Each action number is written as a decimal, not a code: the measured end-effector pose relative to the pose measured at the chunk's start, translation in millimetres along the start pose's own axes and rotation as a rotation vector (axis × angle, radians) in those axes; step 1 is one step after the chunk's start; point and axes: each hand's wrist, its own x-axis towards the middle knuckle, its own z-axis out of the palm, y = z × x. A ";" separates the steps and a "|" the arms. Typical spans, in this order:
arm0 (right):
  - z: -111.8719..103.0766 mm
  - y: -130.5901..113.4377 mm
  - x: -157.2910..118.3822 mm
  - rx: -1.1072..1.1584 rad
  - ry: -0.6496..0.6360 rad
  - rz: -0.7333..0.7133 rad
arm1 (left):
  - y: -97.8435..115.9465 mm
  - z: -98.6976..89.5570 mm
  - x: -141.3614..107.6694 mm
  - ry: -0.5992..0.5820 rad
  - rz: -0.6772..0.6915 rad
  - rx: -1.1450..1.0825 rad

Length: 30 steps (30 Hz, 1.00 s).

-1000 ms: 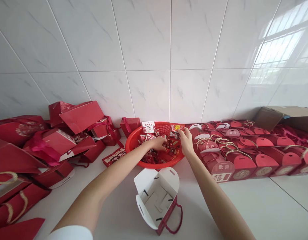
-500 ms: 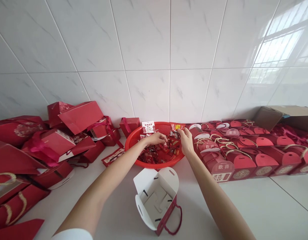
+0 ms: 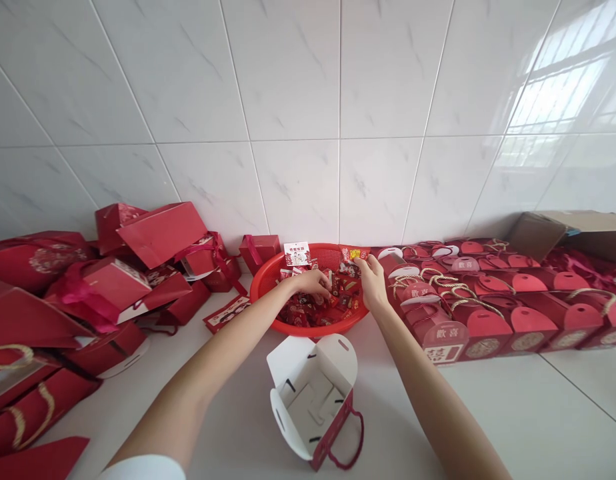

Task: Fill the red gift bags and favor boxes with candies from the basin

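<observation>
As seen from the head camera, the left hand [image 3: 314,284] reaches down among small red packets [image 3: 345,293] inside the red basket [image 3: 333,329], its fingers curled; whether they have hold of anything cannot be told. At the basket's far right edge, the right hand [image 3: 373,277] pinches a red-and-yellow packet [image 3: 355,254] between thumb and fingertips. An open box [image 3: 313,407], white inside, stands on the white surface [image 3: 243,407], just beside the basket's near edge and between the two forearms. It lies straight back toward the person from the left hand, which is the nearer one; from the right hand it lies back and leftward. The basket's longer span appears to run left to right; the box's long axis is hard to judge.
</observation>
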 end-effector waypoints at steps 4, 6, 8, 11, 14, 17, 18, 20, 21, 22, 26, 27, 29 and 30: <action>-1.3 2.8 1.1 -0.006 0.003 -0.003 | -0.5 -2.0 1.3 -0.033 -0.001 0.116; -1.5 3.0 1.0 -0.007 0.002 -0.003 | -1.1 -1.5 2.6 -0.034 -0.005 0.176; -1.2 2.3 0.4 -0.004 -0.002 0.000 | -1.3 -0.4 3.1 -0.042 -0.019 0.223; -0.2 0.6 -0.8 0.005 -0.009 0.006 | 0.0 0.6 1.4 -0.077 -0.040 0.265; 0.7 -0.6 -1.3 0.013 -0.009 0.008 | 3.4 0.2 -1.2 -0.093 -0.021 0.298; 1.2 -0.8 -1.1 0.019 -0.008 0.010 | 7.1 3.3 -1.3 -0.061 0.021 0.363; 1.3 -0.8 -1.0 0.021 -0.009 0.010 | 7.9 5.9 -0.5 -0.045 0.032 0.387; 1.4 -1.0 -0.8 0.026 -0.013 0.011 | 9.0 13.3 1.9 -0.012 0.047 0.433; 1.4 -1.1 -0.8 0.029 -0.014 0.011 | 9.2 17.4 3.4 0.002 0.052 0.451; 1.4 -1.3 -0.8 0.032 -0.015 0.011 | 9.3 21.3 4.9 0.015 0.057 0.465; 1.3 -2.2 -1.2 0.040 -0.010 0.015 | 9.0 27.4 8.1 0.029 0.078 0.470; 1.3 -2.3 -1.3 0.041 -0.009 0.016 | 8.8 26.3 8.1 0.023 0.082 0.459; 1.4 -2.2 -1.4 0.044 -0.009 0.015 | 8.3 22.2 7.6 0.007 0.091 0.426; 1.4 -2.0 -1.2 0.045 -0.009 0.014 | 8.2 19.8 7.2 -0.002 0.096 0.405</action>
